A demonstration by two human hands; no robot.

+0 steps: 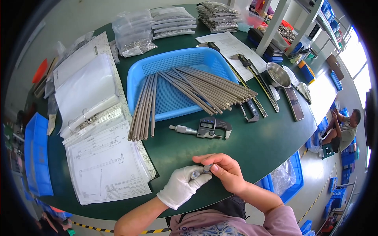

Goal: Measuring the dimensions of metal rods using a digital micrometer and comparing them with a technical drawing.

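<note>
Near the table's front edge, my left hand (183, 188), in a white glove, is closed around a small grey metal cylinder (195, 174). My bare right hand (228, 173) pinches a second short grey cylindrical piece (207, 168) between thumb and fingers, right beside the left fingertips. Whether the two pieces join is hidden by the fingers. Just beyond the hands lies a digital micrometer (206, 128) on the green table. Behind it, long thin metal rods (212, 88) rest in a blue mesh basket (173, 114), their near ends sticking out over its front rim, split into two bunches.
At left, an open ring binder (88, 92) holds drawing sheets (106, 165). Right of the basket lie another micrometer (252, 112), calipers (256, 74), a steel bowl (278, 74) and a phone (294, 103). Bagged parts (173, 21) line the back. A person (344, 128) sits far right.
</note>
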